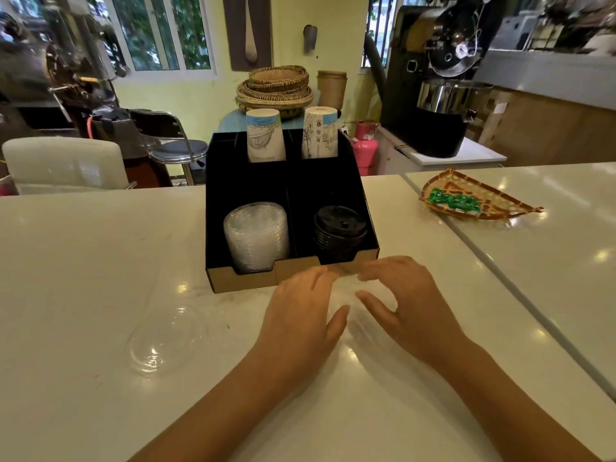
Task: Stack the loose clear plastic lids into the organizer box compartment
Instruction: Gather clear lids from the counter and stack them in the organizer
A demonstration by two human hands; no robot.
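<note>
The black organizer box (361,198) stands on the white counter ahead of me. A stack of clear plastic lids (256,236) fills its front left compartment. Just in front of the box, my left hand (300,315) and my right hand (398,303) both grip a clear lid (345,291) between them, low over the counter. The held lid is blurred and partly hidden by my fingers. Another loose clear lid (165,338) lies flat on the counter to my left.
Black lids (340,233) sit in the front right compartment, and two stacks of paper cups (266,135) stand in the rear ones. A woven boat-shaped tray (473,200) with green sweets lies at the right, past a seam in the counter.
</note>
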